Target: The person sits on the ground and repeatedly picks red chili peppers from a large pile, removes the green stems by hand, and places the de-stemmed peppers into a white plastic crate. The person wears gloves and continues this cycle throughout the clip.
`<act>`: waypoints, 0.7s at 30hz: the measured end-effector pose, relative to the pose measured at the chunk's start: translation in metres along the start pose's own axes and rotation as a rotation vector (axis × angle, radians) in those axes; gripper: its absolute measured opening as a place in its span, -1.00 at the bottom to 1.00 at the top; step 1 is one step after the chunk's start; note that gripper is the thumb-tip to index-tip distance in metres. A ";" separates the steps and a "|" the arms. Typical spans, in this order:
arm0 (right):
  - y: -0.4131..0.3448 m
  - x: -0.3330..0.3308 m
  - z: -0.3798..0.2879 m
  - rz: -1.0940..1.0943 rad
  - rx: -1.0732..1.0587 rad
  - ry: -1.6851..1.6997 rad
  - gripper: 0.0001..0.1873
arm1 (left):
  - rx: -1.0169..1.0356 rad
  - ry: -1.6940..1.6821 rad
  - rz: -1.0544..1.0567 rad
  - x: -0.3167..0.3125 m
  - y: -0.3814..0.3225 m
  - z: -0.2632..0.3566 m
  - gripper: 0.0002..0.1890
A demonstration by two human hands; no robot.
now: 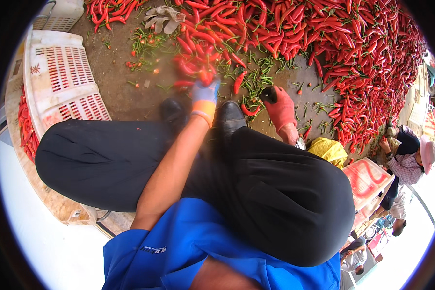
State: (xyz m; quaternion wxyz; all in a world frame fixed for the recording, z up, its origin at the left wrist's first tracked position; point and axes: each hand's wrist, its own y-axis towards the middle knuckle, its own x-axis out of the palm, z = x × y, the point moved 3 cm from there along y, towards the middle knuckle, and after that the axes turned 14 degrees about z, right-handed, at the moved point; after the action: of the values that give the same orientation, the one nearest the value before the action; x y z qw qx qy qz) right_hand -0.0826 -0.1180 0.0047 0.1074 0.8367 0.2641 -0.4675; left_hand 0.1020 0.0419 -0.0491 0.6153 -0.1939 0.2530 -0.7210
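Note:
My left hand, in a blue-grey glove with an orange cuff, reaches to the near edge of the peppers. Its fingertips close around a red chili pepper, though this spot is blurred. To the right, my right hand wears a red glove with a black patch at the fingers. Those fingers are curled beside loose green stems, and whether they hold anything is hidden. A single red chili lies between both hands. Beyond them spreads a large heap of red chilies.
White plastic crates stand at left, with chilies behind. A pale glove lies on the brown floor. At right are a yellow bag, a red-marked crate and a person in a pink hat. My black shoes flank the left hand.

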 end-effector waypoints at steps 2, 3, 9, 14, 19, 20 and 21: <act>-0.024 0.005 0.002 -0.152 -0.050 -0.142 -0.73 | -0.005 -0.015 -0.043 0.006 -0.006 -0.008 -0.85; -0.032 0.014 0.002 -0.195 -0.034 -0.159 -0.63 | -0.056 0.024 -0.026 0.007 -0.008 -0.013 -0.83; -0.049 0.063 -0.008 -0.199 -0.124 -0.345 -0.63 | 0.000 0.058 -0.046 -0.002 -0.004 -0.016 -0.83; -0.056 0.054 0.006 -0.353 -0.174 -0.459 -0.47 | -0.026 0.168 0.080 -0.009 0.008 -0.024 -0.86; -0.073 0.055 0.014 -0.338 -0.202 -0.443 -0.60 | -0.027 0.126 0.022 -0.006 -0.001 -0.021 -0.83; -0.076 0.056 0.016 -0.363 -0.211 -0.478 -0.56 | -0.024 0.161 0.045 -0.007 -0.005 -0.019 -0.83; -0.077 0.058 0.021 -0.427 -0.185 -0.539 -0.51 | -0.071 0.141 0.018 -0.006 -0.008 -0.018 -0.84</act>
State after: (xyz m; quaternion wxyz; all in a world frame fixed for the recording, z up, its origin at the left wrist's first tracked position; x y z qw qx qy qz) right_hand -0.1149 -0.0427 -0.0499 0.1483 0.5960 0.4363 -0.6576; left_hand 0.0864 0.0509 -0.0589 0.5950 -0.1623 0.3229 -0.7179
